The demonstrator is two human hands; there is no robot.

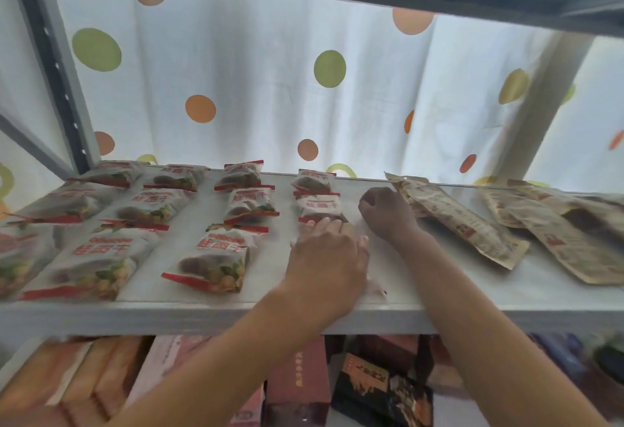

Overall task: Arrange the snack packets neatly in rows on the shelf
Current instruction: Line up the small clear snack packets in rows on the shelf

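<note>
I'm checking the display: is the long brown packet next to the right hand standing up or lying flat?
Lying flat. The brown packet rests full length on the shelf, angled diagonally, with its printed face up.

Bright daylight enters through the curtain [270,89] behind the shelf [422,278], backlighting the scene. Packets [84,257] at the left edge appear blurred, probably motion. Wide-angle distortion bends the frame [57,65].
</note>
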